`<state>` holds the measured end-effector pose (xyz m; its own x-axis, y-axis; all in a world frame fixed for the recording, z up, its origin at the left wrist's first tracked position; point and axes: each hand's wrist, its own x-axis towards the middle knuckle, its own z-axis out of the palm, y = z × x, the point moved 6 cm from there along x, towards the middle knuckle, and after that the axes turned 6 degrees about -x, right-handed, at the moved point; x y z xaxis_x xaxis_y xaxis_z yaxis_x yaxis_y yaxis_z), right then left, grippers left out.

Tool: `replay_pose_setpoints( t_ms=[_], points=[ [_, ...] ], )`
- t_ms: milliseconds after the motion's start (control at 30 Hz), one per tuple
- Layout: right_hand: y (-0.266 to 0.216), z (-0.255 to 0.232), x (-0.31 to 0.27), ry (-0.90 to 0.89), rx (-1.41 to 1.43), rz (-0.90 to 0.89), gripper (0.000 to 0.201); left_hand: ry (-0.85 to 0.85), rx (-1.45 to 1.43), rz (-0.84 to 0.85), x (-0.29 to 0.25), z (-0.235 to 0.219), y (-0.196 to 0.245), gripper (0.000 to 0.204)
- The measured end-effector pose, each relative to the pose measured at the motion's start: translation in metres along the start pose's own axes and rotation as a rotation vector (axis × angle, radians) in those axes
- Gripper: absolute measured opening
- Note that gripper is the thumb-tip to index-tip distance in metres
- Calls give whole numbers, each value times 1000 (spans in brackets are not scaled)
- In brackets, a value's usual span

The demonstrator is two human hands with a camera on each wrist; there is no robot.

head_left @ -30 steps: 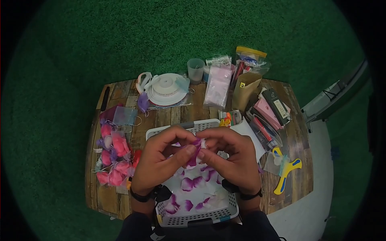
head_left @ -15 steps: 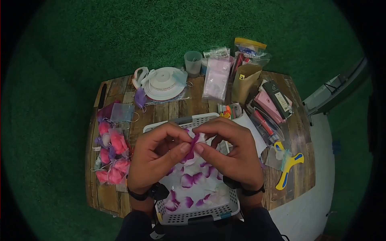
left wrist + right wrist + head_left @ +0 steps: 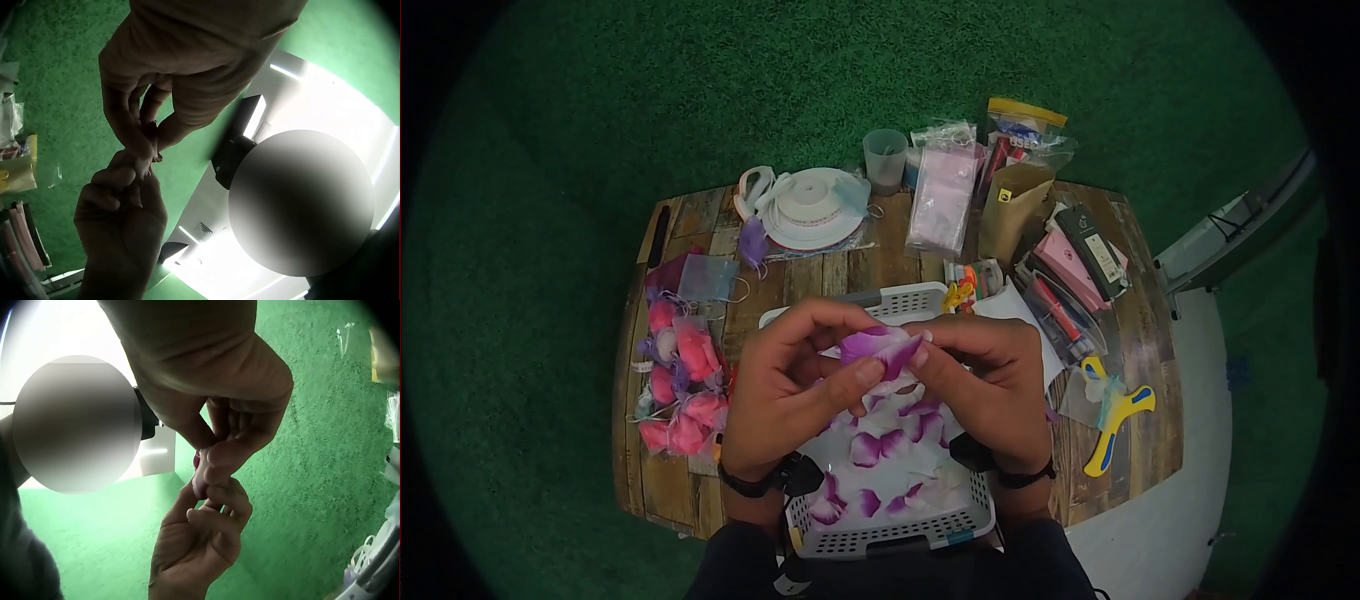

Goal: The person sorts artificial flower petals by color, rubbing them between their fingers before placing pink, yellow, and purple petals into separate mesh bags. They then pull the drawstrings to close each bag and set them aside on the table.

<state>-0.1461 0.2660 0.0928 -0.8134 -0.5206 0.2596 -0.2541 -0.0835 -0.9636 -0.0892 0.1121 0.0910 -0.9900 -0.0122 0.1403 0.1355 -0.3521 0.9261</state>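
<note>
Over the white basket [image 3: 850, 543], my two hands meet at a purple-and-white flower petal [image 3: 862, 345]. My left hand [image 3: 785, 400] pinches the petal's left side between thumb and fingers. At its right edge, my right hand [image 3: 990, 395] pinches it with thumb and forefinger. The petal now spreads wide, its purple face and pale middle showing in the head view. In the right wrist view only a small purple part of the petal [image 3: 200, 487] shows between the fingertips. Several loose petals [image 3: 866, 449] lie in the basket below.
Left on the wooden table [image 3: 1090, 490] are pouches of pink petals [image 3: 697, 360]. Behind stand a ribbon roll [image 3: 812, 205], a plastic cup [image 3: 885, 158], clear bags [image 3: 941, 205] and a brown paper bag [image 3: 1008, 222]. A yellow three-armed boomerang [image 3: 1112, 430] lies at the right.
The petal, narrow and folded between the fingertips before, is now spread open and broader. Both hands stay close together over the basket.
</note>
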Motion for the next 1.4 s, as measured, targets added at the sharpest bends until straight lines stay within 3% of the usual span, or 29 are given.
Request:
replay_pose_setpoints(
  t_ms=[133, 267, 333, 467, 633, 700, 900, 1033, 1400],
  points=[
    [4, 2, -1, 7, 87, 57, 17, -53, -71, 42, -2, -1, 0, 32],
    [-2, 2, 3, -9, 12, -45, 18, -24, -14, 71, 0, 5, 4, 32],
    [1, 0, 0, 48, 105, 70, 18, -19, 8, -5, -1, 4, -1, 31],
    [2, 0, -3, 27, 208, 130, 18, 4, -12, 25, -2, -1, -3, 28],
    [0, 6, 1, -68, 119, 103, 20, 57, 59, 68, 0, -5, -2, 25],
    [-2, 7, 2, -71, -7, 39, 20, 65, 67, 60, -1, -7, -3, 24],
    [-1, 10, 4, -55, -33, -130, 21, 50, 169, 111, 3, -8, -6, 20],
    [0, 12, 3, -76, -18, -50, 20, 55, 226, 92, 2, -11, -5, 20],
    [2, -12, -9, 153, 247, 50, 17, 133, 79, 8, 2, -3, -3, 19]
  ],
)
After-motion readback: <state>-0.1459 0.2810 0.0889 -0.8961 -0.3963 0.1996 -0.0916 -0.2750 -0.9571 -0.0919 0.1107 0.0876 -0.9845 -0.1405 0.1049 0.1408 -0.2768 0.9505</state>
